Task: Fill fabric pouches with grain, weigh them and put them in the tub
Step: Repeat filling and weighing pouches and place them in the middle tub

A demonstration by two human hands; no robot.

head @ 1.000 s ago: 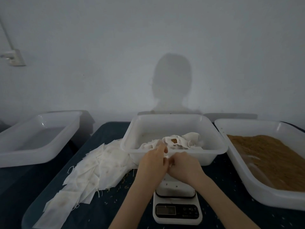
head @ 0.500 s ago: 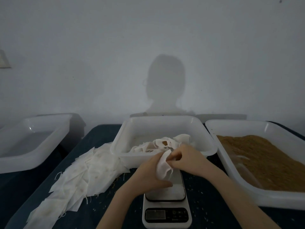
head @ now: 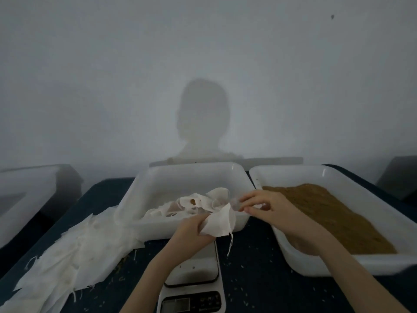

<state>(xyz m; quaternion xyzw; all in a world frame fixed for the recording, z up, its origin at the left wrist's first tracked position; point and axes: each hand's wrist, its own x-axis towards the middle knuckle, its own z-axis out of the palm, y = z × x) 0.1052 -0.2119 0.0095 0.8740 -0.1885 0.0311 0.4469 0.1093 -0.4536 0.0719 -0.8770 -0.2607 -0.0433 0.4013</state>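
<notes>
The left hand (head: 191, 231) gripped a white pouch (head: 220, 222) by its lower edge, above the scale (head: 194, 288). The right hand (head: 266, 208) had its fingers curled just right of the pouch; whether it pinched the cloth I cannot tell. The pouch hung over the near rim of the middle tub (head: 191, 177), where other pouches (head: 191, 204) lay. The grain (head: 334, 215) filled the right tub (head: 293, 175). A pile of flat pouches (head: 74, 251) lay on the tabletop (head: 255, 279) at the left.
</notes>
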